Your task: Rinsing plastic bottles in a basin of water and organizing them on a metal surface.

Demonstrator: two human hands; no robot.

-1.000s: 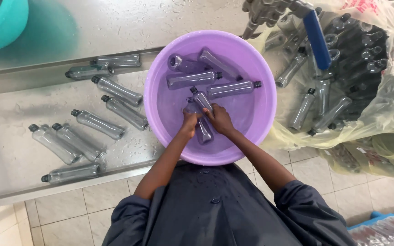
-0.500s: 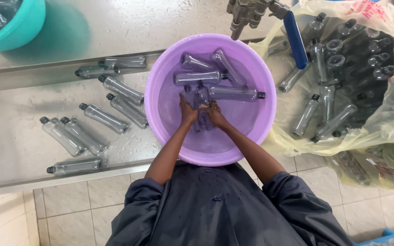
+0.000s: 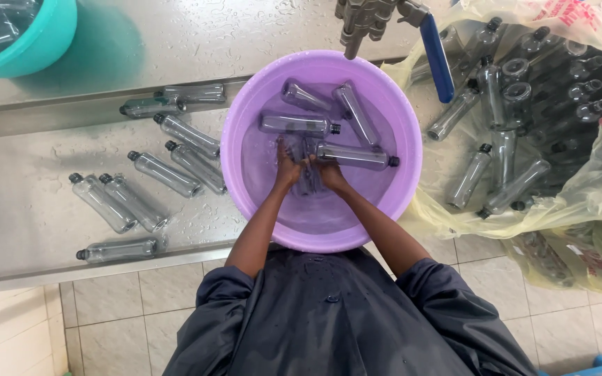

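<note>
Head view: left hand (image 3: 286, 169) and right hand (image 3: 329, 174) are sunk in the water of the purple basin (image 3: 245, 111), fingers wrapped narrow round a clear plastic bottle (image 3: 306, 175) held between them, mid-basin. Four capped bottles (image 3: 294, 124) are floating just beyond. Best kept fully submerged and turned along its axis while rubbed; grip near both ends is advised, wet plastic being slippery. Washed-looking bottles (image 3: 165, 174) are lying on the wet steel counter (image 3: 22, 202) at the left; a bagful (image 3: 517, 97) is waiting at the right.

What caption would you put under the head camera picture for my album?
Both hands, left and right, grip a clear bottle underwater in a purple basin.
</note>
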